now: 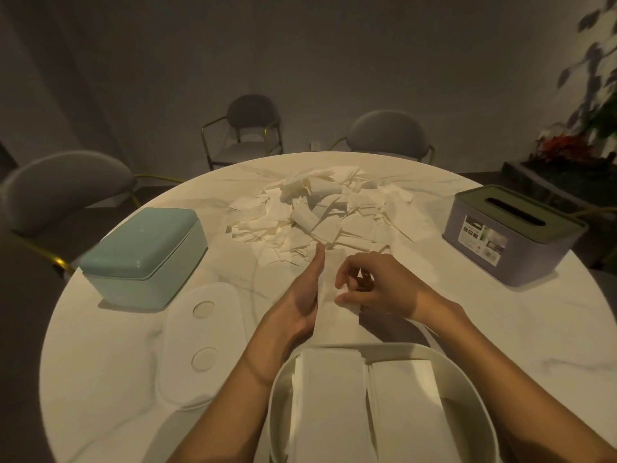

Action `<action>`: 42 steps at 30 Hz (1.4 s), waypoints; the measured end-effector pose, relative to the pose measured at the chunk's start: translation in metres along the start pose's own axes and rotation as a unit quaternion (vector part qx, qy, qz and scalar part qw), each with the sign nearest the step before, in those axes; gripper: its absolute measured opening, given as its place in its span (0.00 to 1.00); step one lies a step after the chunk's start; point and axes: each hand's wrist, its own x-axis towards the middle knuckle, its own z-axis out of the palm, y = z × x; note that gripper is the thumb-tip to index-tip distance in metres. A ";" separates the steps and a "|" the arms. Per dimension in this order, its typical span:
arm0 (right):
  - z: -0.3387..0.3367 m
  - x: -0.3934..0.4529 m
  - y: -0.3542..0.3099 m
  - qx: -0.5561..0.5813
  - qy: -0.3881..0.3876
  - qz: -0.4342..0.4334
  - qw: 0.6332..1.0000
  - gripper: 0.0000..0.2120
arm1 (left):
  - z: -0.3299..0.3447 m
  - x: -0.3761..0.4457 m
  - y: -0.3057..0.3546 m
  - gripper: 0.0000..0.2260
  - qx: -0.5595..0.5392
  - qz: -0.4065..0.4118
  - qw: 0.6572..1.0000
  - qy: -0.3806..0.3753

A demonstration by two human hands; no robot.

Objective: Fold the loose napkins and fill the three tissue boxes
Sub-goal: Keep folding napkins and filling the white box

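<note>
Napkins (320, 212), thin white squares and strips, lie in a loose, crumpled heap at the middle of the round white desk (467, 329), toward its far edge. Just nearer than the heap, one napkin (329, 305) lies flat as a long pale strip between the two hands. The left hand (302, 295) stands on its edge along the strip's left side, fingers straight and together, thumb pointing at the heap, grasping nothing. The right hand (374, 285) has its fingers curled and pinches the strip's right edge between thumb and fingertips.

At the near edge sits an open white tissue box (277, 396) with rounded walls, holding two neat stacks of folded napkins (367, 406) side by side. Its flat white lid (203, 342), with two round marks, lies on the desk just left of it. A closed pale teal tissue box (143, 255) stands by the left edge. A grey tissue box (510, 232) with a dark slotted top and a label on its side stands by the right edge.
</note>
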 end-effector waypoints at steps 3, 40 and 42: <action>0.000 0.000 0.001 -0.019 0.000 -0.007 1.000 0.09 | 0.000 0.000 0.000 0.32 0.002 -0.004 1.000 0.016; -0.035 -0.002 -0.020 0.244 0.005 -0.016 0.970 0.15 | 0.009 -0.007 0.008 0.38 -0.074 -0.017 0.996 0.038; -0.032 -0.001 -0.017 0.213 0.030 -0.013 0.977 0.18 | 0.009 -0.007 0.006 0.38 -0.083 -0.024 0.996 0.033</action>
